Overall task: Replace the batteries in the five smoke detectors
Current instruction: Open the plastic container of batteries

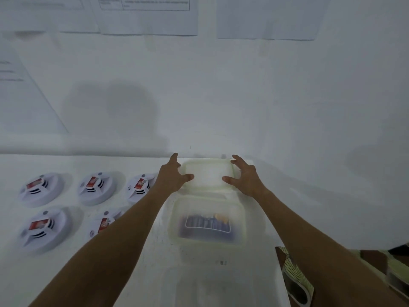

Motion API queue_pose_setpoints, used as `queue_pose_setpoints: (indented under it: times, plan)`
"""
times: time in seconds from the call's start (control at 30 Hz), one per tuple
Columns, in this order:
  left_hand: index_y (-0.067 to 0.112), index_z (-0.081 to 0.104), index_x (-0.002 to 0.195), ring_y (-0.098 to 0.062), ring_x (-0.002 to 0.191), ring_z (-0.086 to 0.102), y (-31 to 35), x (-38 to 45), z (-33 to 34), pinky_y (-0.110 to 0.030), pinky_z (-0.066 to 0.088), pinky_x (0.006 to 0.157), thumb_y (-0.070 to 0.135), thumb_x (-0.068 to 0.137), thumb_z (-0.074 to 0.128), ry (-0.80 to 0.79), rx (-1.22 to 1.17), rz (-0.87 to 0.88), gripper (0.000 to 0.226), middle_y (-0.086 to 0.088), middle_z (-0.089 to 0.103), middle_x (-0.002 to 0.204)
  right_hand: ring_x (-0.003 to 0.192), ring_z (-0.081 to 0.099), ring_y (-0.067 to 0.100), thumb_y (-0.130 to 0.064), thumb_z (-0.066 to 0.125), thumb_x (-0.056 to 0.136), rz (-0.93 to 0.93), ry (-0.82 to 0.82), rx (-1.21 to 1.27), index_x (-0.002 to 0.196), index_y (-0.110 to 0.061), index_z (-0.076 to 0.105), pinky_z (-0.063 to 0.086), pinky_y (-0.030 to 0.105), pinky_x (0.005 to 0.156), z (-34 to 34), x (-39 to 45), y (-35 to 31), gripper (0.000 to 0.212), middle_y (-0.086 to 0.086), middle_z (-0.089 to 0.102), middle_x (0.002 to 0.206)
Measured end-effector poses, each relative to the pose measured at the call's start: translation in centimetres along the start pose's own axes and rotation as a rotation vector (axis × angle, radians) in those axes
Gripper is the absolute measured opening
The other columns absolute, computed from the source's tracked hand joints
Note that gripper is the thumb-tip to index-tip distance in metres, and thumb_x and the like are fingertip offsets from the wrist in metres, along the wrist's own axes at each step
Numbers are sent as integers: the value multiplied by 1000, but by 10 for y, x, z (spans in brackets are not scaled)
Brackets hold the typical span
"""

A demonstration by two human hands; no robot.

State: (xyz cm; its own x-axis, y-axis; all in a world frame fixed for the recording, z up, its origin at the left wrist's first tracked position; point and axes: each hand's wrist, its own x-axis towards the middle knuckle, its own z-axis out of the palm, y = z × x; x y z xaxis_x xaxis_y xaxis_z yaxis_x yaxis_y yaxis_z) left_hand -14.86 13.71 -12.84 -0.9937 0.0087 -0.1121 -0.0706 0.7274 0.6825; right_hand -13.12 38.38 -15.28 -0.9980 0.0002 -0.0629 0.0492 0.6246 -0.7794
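Hands on a container lid, battery swap barely begun.
Left hand (174, 176) and right hand (245, 178), fingers spread, touch the lid (208, 173) at centre; five smoke detectors (95, 188) wait untouched at left; batteries (207, 226) lie in the container (177, 231) below.

The white table (146, 258) ends at the wall (221, 107) just behind the far lid (208, 173), so nothing passes beyond it. The left hand (173, 176) and right hand (245, 178) flank that lid. A plastic box (208, 218) blocks the middle. Five smoke detectors (95, 188) crowd the left side. Bare tabletop lies open near the front edge, between the forearms.
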Motion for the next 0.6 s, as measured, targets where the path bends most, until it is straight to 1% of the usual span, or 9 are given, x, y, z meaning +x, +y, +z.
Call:
queue_pose_setpoints:
  times: [0.1,0.17,0.27,0.33,0.4,0.47,0.53,0.57,0.6]
  plan:
    - [14,19,151,-28,130,42,3,1,-3,-34,38,100,36,83,72,-16,65,28,89,-6,50,140,139,26,28,-40,72,86,6,19,-98,153,-24,24,22,46,115,-1,-3,-6,84,-4,45,149]
    - [15,23,150,-27,127,46,8,-8,-8,-33,40,98,37,85,70,4,50,48,83,-6,51,139,135,33,27,-40,70,87,0,61,-65,152,-23,25,29,42,112,-3,-12,-11,81,0,48,146]
    - [19,30,147,-24,117,57,11,-35,-21,-36,45,98,45,87,65,33,-14,54,74,-2,58,132,114,51,18,-39,69,88,13,136,124,150,-24,31,40,28,93,-7,-46,-22,74,1,56,132]
    - [24,33,145,-22,114,59,6,-65,-25,-39,48,97,52,86,63,7,-58,28,72,-1,60,130,106,57,18,-42,67,89,24,160,207,148,-28,33,45,26,85,-7,-79,-25,69,-3,57,123]
    - [26,31,146,-21,113,59,-3,-97,-28,-41,51,94,57,85,59,-32,-65,-3,75,-2,60,129,100,59,19,-47,62,90,55,141,228,148,-32,31,47,23,78,-6,-114,-26,67,-2,57,118]
    - [25,27,148,-19,109,59,-10,-124,-27,-40,50,93,62,85,55,-72,-60,-28,78,-1,61,121,96,60,15,-53,55,91,95,77,209,150,-34,25,47,19,73,-3,-141,-27,70,0,56,117]
    - [23,22,150,-16,99,61,-14,-138,-23,-39,52,91,63,86,52,-108,-90,-28,81,7,61,101,102,60,15,-59,50,90,119,3,176,153,-34,18,49,20,77,4,-157,-30,74,2,55,122]
    - [23,20,151,-16,97,61,-14,-142,-20,-40,52,91,63,86,51,-120,-108,-25,82,8,60,99,111,58,19,-59,48,91,125,-21,174,154,-33,16,50,24,85,7,-160,-32,76,3,54,129]
    - [23,18,151,-18,102,60,-13,-143,-17,-40,51,94,64,86,51,-123,-122,-26,84,4,62,108,123,54,22,-58,48,92,121,-32,180,155,-31,14,47,30,97,11,-161,-34,77,3,50,139]
